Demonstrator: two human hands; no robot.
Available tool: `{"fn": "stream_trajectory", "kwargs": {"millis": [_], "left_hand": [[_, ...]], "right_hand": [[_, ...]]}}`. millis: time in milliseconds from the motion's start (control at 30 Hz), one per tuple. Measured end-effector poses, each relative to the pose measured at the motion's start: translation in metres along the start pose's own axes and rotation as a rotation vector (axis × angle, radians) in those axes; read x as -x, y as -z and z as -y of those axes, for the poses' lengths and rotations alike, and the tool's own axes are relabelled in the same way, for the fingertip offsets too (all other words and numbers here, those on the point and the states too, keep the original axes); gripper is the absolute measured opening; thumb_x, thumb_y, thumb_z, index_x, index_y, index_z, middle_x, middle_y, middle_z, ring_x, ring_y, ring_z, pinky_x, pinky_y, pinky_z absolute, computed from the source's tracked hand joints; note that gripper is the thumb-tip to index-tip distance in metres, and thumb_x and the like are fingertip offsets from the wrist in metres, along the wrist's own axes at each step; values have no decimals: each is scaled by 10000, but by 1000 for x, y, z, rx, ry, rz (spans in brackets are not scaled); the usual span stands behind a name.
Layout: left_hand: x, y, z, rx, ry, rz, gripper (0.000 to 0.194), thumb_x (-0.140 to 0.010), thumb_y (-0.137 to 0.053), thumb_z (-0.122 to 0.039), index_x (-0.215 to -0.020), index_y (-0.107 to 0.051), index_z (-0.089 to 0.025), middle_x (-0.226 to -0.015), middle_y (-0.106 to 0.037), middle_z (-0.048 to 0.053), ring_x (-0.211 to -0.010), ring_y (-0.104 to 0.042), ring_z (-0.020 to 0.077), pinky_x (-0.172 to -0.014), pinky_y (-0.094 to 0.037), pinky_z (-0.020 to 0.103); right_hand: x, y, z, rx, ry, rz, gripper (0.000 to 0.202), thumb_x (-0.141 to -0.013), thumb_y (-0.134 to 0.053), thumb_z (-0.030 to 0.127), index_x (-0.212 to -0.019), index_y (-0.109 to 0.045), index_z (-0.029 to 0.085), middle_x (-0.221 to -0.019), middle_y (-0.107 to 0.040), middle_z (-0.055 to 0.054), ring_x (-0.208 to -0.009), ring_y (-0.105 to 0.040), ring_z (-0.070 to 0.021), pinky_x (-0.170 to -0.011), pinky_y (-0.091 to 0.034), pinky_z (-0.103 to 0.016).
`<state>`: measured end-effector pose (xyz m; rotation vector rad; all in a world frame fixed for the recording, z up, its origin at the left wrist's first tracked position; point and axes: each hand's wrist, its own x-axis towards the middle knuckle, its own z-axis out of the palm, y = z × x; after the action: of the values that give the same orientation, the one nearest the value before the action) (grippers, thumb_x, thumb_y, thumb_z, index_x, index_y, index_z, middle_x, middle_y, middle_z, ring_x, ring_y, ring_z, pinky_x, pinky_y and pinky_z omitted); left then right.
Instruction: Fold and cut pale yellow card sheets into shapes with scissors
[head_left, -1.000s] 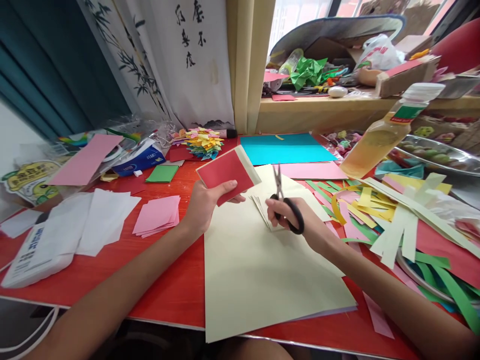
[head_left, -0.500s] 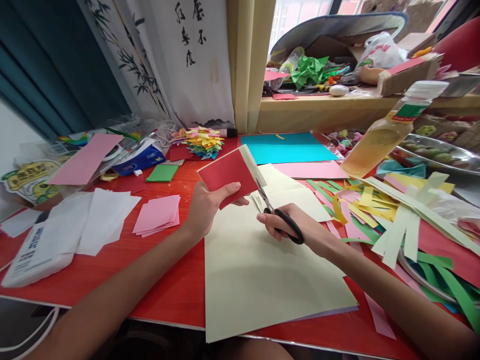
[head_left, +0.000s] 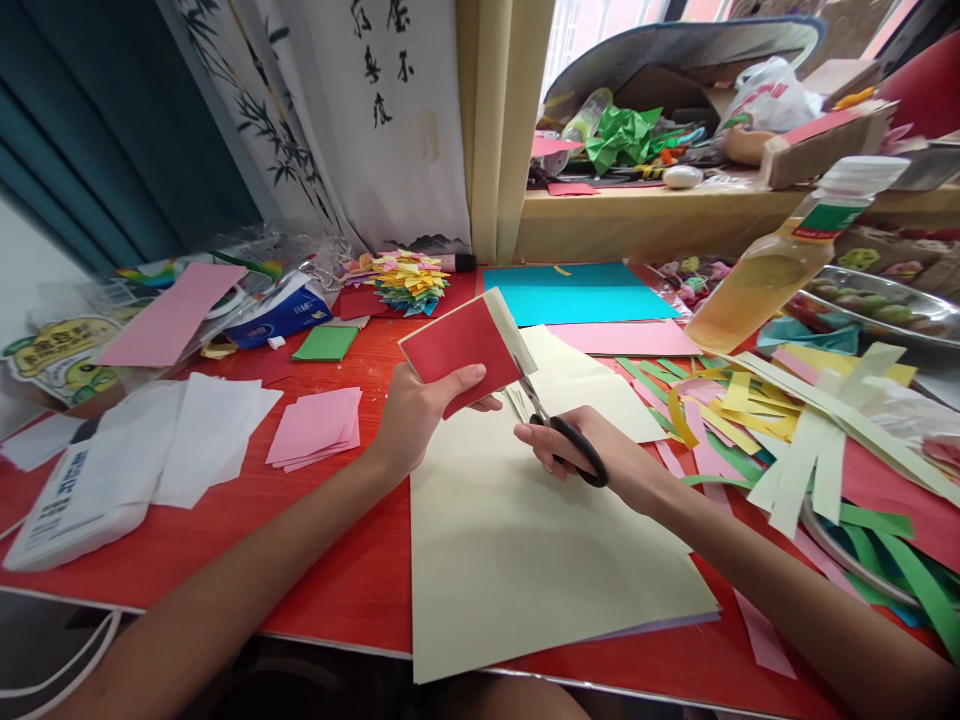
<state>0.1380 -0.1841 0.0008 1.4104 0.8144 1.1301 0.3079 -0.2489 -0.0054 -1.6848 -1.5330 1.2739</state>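
Red card pinched in left hand above cream sheet, pale edge poking out, presumably giving scissors 2-blade access; right hand curled round the handles.

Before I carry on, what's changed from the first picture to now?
The right hand tilted the scissors leftward, bringing the blades to the pale paper edging the red paper. The left hand kept its hold; nothing was released. The pink stack stayed put.
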Motion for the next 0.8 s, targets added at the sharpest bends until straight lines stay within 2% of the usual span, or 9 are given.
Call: {"fn": "stream_trajectory", "kwargs": {"millis": [333, 533, 800], "left_hand": [[0, 0, -2, -41, -25, -9, 170, -730, -626, -270, -627, -649, -137, -633, -697, 49, -691, -677, 220, -725, -546, 344], [0, 1, 0, -28, -25, 38, 164, -732, -624, -253, -624, -661, -136, -618, -691, 44, -690, -674, 218, -709, -551, 339], [0, 0, -1, -60, -12, 28, 172, -729, -619, -272, -617, -640, -144, -626, -690, 40, -695, -673, 210, -767, -535, 350]], "right_hand": [[-1, -6, -5, -47, 15, -53, 449, -742, -543, 495, -473, -394, 168, -460, -395, 38, -447, -323, -72, -485, -239, -252], [-1, -8, -1, -57, -38, -44, 450, -726, -548, 517, -468, -439, 164, -451, -428, 26, -437, -344, -73, -477, -250, -250], [2, -8, -4, -52, 21, -75, 458, -714, -549, 531, -466, -397, 177, -460, -383, 35, -441, -311, -74, -466, -237, -257]]}}
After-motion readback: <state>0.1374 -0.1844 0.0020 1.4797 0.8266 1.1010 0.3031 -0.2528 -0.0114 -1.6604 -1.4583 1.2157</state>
